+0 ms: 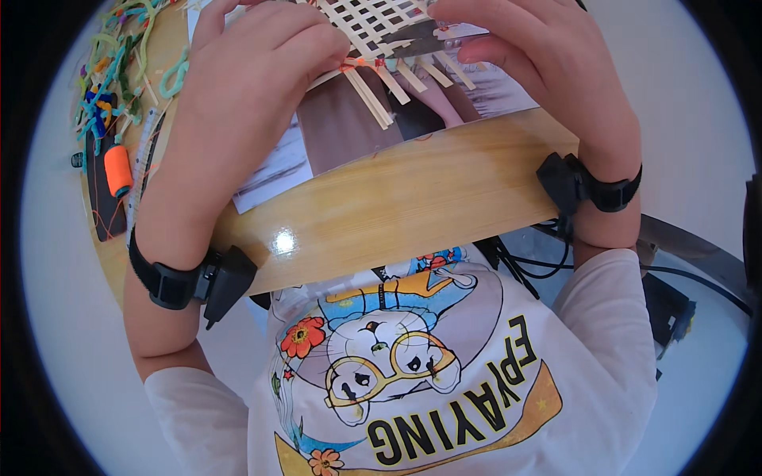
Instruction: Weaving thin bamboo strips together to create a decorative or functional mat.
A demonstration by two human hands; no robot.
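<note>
A lattice of pale flat strips (369, 17) lies at the top of the view, its loose strip ends pointing toward me. My left hand (266, 59) is closed, with its fingertips pinching the lattice's near left edge, where orange thread shows. My right hand (548, 47) curls round the right end of a dark, shiny flat-bladed tool (417, 36), which crosses the lattice's near right edge. The tool's exact kind is hard to make out, as my fingers hide part of it. Beneath the weave lies a printed picture sheet (274, 170).
The wooden table (397, 186) has a curved near edge. At the left lie an orange thread spool (118, 170), a dark flat strip (99, 206), a ruler (141, 159) and a heap of coloured fuzzy stems (103, 79). Black cables (548, 270) hang below the table at the right.
</note>
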